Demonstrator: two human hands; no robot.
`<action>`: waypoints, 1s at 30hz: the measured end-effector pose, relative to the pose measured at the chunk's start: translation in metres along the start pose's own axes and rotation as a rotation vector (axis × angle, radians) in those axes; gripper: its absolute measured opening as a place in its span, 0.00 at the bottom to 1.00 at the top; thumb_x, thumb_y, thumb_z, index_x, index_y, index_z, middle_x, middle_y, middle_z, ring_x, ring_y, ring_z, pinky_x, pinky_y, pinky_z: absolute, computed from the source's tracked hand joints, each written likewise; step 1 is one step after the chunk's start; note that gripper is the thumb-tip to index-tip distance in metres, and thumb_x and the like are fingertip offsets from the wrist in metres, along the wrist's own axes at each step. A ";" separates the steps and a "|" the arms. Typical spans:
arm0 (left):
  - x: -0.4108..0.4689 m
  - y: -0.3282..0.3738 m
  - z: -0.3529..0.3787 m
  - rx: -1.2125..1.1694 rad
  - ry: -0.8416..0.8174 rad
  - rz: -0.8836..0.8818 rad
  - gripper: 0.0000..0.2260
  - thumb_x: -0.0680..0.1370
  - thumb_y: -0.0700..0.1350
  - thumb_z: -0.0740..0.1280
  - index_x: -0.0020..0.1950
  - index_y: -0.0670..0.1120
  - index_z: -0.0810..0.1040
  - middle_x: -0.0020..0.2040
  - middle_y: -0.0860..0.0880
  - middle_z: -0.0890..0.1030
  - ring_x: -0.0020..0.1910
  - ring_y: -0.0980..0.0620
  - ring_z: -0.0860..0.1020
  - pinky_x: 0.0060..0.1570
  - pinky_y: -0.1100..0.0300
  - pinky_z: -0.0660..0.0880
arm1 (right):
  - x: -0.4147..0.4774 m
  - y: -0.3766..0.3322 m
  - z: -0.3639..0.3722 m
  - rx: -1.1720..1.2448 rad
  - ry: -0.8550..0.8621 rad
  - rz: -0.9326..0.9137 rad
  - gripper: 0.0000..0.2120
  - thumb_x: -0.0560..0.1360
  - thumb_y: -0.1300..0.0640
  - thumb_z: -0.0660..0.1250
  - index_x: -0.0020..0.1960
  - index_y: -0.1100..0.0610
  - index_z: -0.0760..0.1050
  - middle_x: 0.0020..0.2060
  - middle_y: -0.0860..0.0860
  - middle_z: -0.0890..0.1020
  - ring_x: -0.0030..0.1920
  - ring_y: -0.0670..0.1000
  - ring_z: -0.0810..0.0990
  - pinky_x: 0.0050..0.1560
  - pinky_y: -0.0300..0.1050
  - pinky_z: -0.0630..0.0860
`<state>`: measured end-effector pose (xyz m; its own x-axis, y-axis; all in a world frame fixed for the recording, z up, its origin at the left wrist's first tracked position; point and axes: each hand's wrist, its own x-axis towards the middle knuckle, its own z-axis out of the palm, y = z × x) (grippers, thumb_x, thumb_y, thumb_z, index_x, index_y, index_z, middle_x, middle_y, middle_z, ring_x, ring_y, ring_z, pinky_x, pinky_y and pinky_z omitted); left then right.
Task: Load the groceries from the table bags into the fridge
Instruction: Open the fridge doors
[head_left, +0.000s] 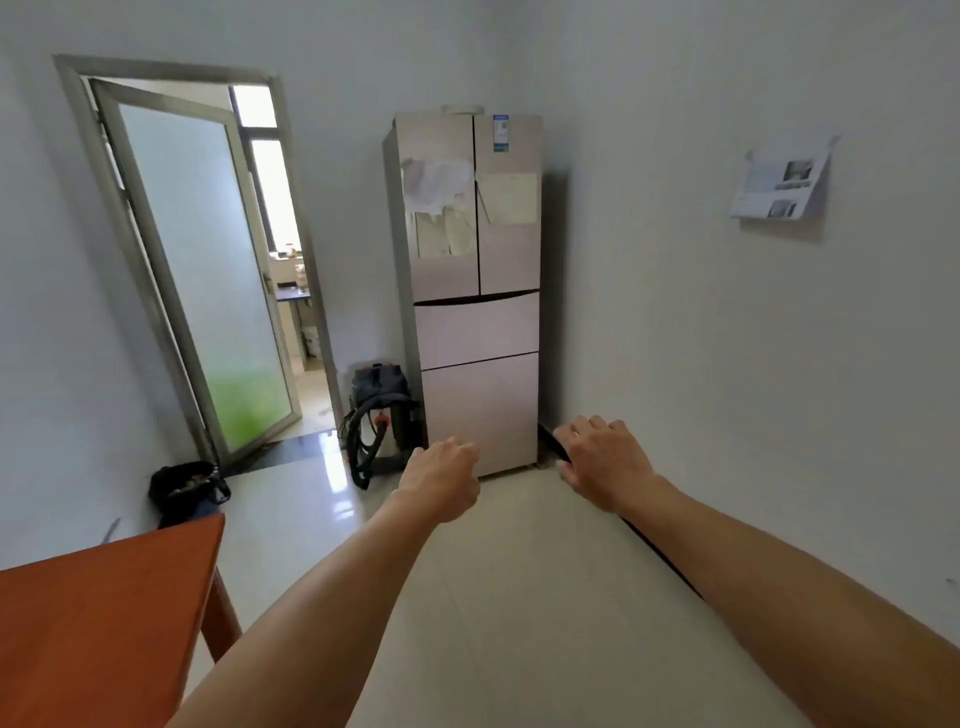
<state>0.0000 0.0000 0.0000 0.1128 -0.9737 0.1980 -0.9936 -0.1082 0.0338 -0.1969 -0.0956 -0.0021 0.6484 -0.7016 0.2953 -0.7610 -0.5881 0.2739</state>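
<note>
One camera rides on the person's head, high up, tipped forward and down. It faces the fridge (475, 291), which stands upright in the middle of the frame, well off across the floor (519, 597), close to the wall (727, 338) that fills the right side. The left hand (441, 480) and right hand (602, 462) reach in from the bottom edge and sit just below centre, far nearer the lens than the fridge. The wide lens bends the edges: the door (202, 270) at upper left leans, and a corner of the table (104, 613) cuts in close at lower left.
</note>
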 end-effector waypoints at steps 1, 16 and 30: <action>0.007 -0.004 0.002 0.009 -0.006 -0.006 0.13 0.78 0.45 0.62 0.62 0.45 0.74 0.57 0.45 0.75 0.53 0.44 0.75 0.52 0.51 0.69 | 0.009 0.000 0.005 0.000 -0.009 0.000 0.19 0.79 0.46 0.57 0.66 0.55 0.68 0.60 0.55 0.75 0.59 0.56 0.74 0.57 0.52 0.71; 0.259 -0.123 0.030 0.042 0.034 0.019 0.13 0.78 0.45 0.62 0.62 0.45 0.73 0.60 0.44 0.75 0.56 0.43 0.75 0.54 0.49 0.69 | 0.259 0.035 0.088 0.058 0.034 0.050 0.19 0.80 0.46 0.57 0.66 0.55 0.70 0.59 0.53 0.76 0.58 0.55 0.74 0.56 0.50 0.71; 0.541 -0.181 0.097 0.069 0.052 0.068 0.13 0.79 0.46 0.61 0.63 0.45 0.72 0.60 0.45 0.75 0.57 0.44 0.74 0.54 0.50 0.69 | 0.519 0.135 0.203 0.080 0.026 0.074 0.20 0.80 0.46 0.56 0.68 0.56 0.68 0.61 0.54 0.75 0.59 0.55 0.74 0.57 0.50 0.72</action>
<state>0.2395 -0.5269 0.0056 0.0437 -0.9678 0.2480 -0.9971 -0.0576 -0.0491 0.0335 -0.6208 0.0027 0.5902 -0.7342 0.3357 -0.8050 -0.5661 0.1773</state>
